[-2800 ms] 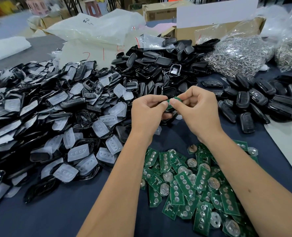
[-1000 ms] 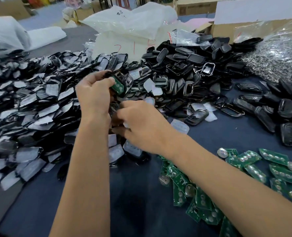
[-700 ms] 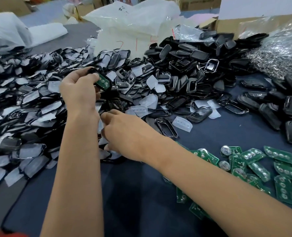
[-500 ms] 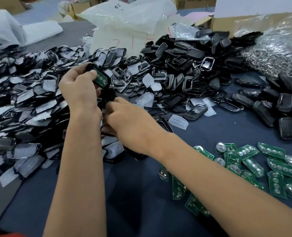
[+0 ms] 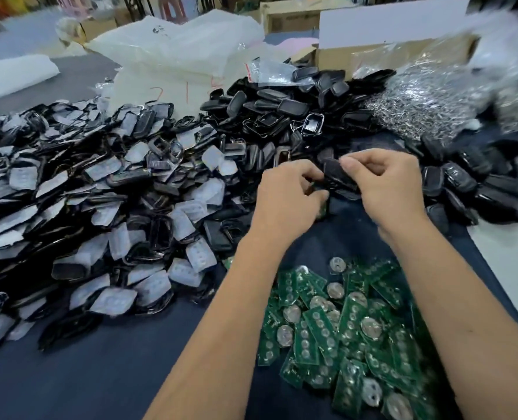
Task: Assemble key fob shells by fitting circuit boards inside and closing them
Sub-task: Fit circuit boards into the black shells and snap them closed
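Both hands have swung back from the left-hand heap to the middle of the table, where a black key fob shell (image 5: 338,177) is pinched between the left hand (image 5: 288,198) and right hand (image 5: 385,189), above the green circuit boards (image 5: 339,325). Curled fingers hide its lower edge and any board inside. Motion blur smears the black shells (image 5: 79,207) around them.

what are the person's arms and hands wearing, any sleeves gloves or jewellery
Nothing shows on them. The left hand and right hand are bare, with no gloves or rings visible, and both forearms are uncovered down to the frame's bottom edge: no sleeves, watch or bracelet in view.
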